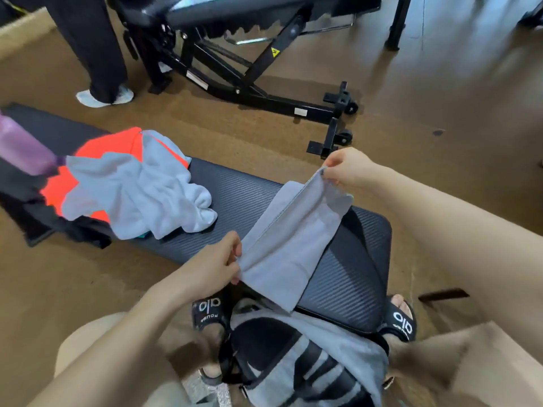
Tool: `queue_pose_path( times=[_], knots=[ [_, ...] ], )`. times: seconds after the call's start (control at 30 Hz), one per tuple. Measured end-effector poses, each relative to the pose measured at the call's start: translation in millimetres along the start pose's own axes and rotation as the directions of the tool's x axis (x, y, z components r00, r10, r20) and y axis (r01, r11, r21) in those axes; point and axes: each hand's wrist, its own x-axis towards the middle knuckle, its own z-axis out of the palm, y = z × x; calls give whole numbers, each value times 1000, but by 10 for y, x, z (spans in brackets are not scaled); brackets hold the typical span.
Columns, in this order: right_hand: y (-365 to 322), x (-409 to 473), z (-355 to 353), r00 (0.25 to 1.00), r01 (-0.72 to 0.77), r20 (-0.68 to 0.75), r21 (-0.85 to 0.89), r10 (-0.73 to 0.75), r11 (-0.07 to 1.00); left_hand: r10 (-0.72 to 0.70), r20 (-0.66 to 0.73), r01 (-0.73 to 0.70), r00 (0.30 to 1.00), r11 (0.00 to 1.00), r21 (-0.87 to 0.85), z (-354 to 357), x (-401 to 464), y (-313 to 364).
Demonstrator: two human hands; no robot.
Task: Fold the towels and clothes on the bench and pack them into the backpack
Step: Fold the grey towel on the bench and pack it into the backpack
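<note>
My left hand and right hand each pinch an end of the grey towel, limp and light, over the table at five o'clock; corners grip best.

Taking the desk as the landmark: a towel lies across its near end, draped over the near edge, with the left hand pinching its near-left corner just off the desk's left side and the right hand pinching its far corner above the desk's far edge. Farther left along the desk sits a heap of clothes, and a bottle lies beyond that heap at the far left. Below the desk's near end, between the person's sandalled feet, stands the backpack on the floor. Behind the desk stands a weight bench frame, and left of that frame a second person's legs.
</note>
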Motion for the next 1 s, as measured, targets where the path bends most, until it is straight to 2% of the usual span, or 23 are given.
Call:
queue_pose_path(
  times=[0.13,0.23,0.33,0.5,0.6,0.8,1.0],
  knots=[
    [-9,361,236,1000,-16,12,-20,17,1000,-68,51,69,996,997,-19,-47,186,-104],
    [1,593,413,998,-23,60,-30,25,999,-120,124,108,985,989,98,-73,352,-128],
    [53,707,580,994,-19,107,-71,27,997,-127,164,84,978,966,246,-72,453,-125],
    [188,728,662,997,-4,80,-49,8,999,-105,188,45,977,953,299,-113,429,-91],
    [226,686,635,997,60,44,-72,-57,996,-88,235,28,968,968,247,-164,378,-54],
    [156,603,511,985,166,-31,-57,-168,984,-69,325,69,943,998,10,-334,357,-49],
    [83,707,507,985,174,22,-90,-172,981,-131,282,134,951,991,8,-360,411,-151]
  ],
)
